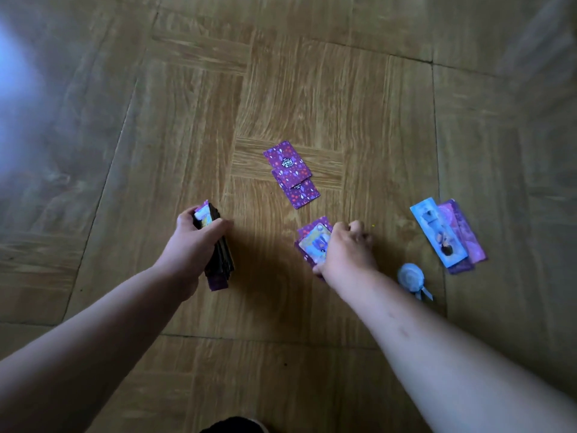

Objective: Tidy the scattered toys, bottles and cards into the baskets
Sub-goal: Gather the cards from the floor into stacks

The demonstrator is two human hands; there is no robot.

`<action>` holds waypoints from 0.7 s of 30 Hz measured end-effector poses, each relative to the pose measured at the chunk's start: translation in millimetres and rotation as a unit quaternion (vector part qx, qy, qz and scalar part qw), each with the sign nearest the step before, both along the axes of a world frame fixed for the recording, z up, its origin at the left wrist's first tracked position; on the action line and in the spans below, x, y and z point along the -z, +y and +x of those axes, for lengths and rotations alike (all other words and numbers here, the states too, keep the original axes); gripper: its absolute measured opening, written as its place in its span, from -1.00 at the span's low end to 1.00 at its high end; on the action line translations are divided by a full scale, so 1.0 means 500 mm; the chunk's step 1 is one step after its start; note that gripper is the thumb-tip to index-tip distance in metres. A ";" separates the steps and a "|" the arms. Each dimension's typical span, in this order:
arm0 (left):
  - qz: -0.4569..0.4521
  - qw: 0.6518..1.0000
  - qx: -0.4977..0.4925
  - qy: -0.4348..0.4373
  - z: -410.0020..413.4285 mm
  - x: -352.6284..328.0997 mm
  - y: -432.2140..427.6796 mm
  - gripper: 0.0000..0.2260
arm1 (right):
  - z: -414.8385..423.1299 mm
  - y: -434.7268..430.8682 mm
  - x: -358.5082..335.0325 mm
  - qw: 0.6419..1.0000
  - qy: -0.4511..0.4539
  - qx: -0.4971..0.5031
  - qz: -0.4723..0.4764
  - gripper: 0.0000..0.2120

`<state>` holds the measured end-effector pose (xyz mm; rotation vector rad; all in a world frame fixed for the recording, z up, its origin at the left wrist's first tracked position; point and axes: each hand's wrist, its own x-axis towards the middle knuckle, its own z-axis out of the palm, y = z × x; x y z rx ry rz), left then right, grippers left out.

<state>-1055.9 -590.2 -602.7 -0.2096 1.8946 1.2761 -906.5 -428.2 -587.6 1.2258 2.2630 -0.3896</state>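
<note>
My left hand (196,245) grips a thick stack of purple-backed cards (218,260) just above the wooden floor. My right hand (346,248) curls its fingers round a few cards (313,242), one face up, lying on the floor at centre. Two purple cards (292,173) lie face down and overlapping farther ahead. To the right lies a fan of cards (446,235), a pale blue one on top of pink and purple ones. No basket is in view.
A small pale blue round toy with a ribbon (412,278) lies on the floor beside my right forearm. The wood-pattern floor (312,89) stretches all round. A dark shape (234,426) shows at the bottom edge.
</note>
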 end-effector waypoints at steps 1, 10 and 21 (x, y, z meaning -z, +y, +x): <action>0.003 1.000 0.005 -0.002 0.002 0.001 0.011 -0.36 | -0.001 0.005 0.000 1.000 -0.005 0.005 -0.005 -0.28; 0.021 0.999 0.034 0.011 0.018 0.012 0.064 -0.48 | -0.003 0.002 0.016 0.999 0.003 0.046 -0.019 -0.39; 0.018 1.000 0.022 0.007 0.010 0.004 0.045 -0.43 | 0.001 -0.011 0.019 0.998 0.019 0.060 -0.021 -0.32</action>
